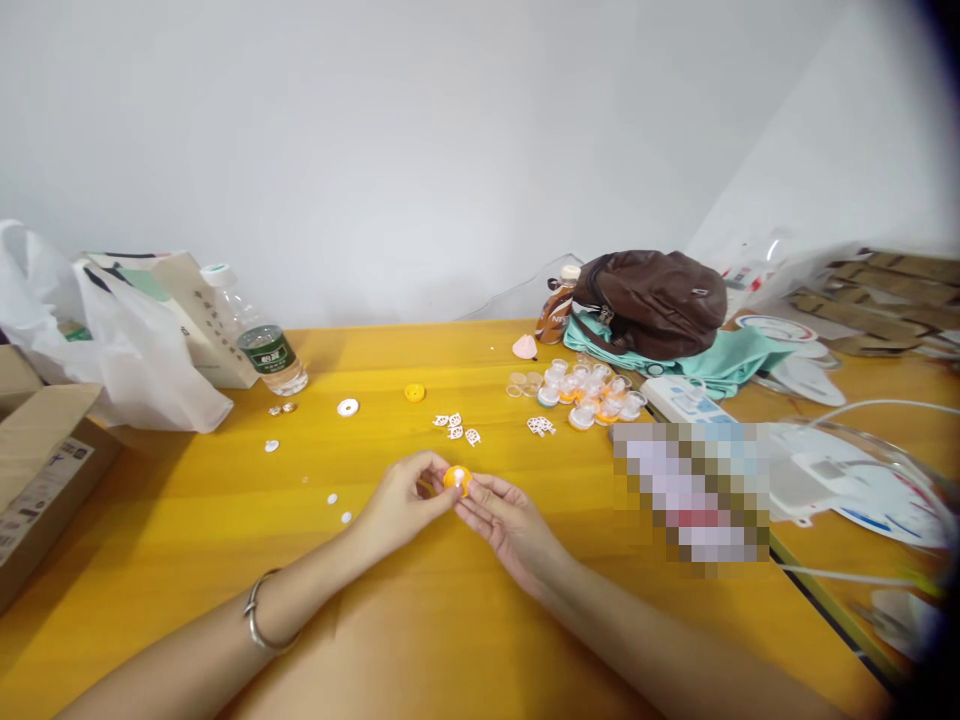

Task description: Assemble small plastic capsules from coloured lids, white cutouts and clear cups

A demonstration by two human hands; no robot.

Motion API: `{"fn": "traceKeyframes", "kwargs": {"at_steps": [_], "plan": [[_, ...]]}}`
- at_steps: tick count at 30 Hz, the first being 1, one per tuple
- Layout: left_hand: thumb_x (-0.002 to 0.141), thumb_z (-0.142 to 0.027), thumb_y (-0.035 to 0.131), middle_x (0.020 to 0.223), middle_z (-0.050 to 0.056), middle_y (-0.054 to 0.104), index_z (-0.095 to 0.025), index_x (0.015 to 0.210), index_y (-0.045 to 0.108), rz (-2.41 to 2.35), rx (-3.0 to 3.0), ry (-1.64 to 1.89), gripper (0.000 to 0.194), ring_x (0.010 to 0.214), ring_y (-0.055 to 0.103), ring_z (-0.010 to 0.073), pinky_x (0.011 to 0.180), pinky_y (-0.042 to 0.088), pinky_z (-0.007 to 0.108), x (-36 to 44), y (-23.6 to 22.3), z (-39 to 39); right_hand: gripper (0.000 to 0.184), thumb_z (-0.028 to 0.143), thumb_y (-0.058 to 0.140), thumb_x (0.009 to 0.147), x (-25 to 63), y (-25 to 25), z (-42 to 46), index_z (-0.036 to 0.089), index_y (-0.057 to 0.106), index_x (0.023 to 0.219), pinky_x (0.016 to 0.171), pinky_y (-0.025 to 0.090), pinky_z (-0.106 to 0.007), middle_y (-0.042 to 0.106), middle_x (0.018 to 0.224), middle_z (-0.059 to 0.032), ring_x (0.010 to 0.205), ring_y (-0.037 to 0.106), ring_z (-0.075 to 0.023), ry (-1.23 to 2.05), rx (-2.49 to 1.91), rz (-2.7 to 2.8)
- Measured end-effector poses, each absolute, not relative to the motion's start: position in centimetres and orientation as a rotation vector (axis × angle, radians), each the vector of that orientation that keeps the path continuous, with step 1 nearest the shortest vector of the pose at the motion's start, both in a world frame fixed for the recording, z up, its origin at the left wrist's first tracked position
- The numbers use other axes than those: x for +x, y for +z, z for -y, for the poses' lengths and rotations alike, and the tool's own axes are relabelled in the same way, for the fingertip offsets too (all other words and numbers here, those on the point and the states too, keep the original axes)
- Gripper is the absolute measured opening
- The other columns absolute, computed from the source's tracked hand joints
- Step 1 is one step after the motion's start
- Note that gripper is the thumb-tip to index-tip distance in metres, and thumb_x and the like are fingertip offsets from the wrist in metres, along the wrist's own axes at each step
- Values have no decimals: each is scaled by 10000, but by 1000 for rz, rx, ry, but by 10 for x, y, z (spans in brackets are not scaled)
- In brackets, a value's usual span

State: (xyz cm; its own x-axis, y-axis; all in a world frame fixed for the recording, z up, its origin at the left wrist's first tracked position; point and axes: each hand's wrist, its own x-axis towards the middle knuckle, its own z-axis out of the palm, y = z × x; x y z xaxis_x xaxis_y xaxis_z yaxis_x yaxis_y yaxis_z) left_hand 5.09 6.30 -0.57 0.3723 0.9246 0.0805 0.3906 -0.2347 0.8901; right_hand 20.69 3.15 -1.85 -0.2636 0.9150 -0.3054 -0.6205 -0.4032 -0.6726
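Between my two hands, above the table (420, 610), is a small round orange plastic piece (456, 481) with a white part at its centre. My left hand (409, 500) grips its left side with thumb and fingers. From the right, my right hand (506, 515) pinches the same piece, fingers curled beneath it. Just beyond lie several white spoked plastic pieces (455, 432). Farther off sits a yellow round cup-like piece (414, 393), and left of it a white ring (348, 407). Small white discs (332, 498) rest beside my left forearm.
Several clear and orange round plastic cases (592, 390) are clustered at right. Behind them stand a brown drink bottle (556, 305) and a brown bag (652, 300) on teal cloth. A water bottle (266, 345), plastic bag (142, 370) and cardboard box (52, 470) are at left.
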Motion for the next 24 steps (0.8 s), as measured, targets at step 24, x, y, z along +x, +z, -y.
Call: {"fn": "traceKeyframes", "kwargs": {"at_steps": [24], "plan": [[785,-227,532,1052,72,579,-179,1091,487,-977,1671,706,312,965,557,163,883,434,338,14,0,-55,187,218,710,644,206,-22,-32,147,681,815,952,412,-269,683,939,-45,911,618,-131,1853,-825,434]]}}
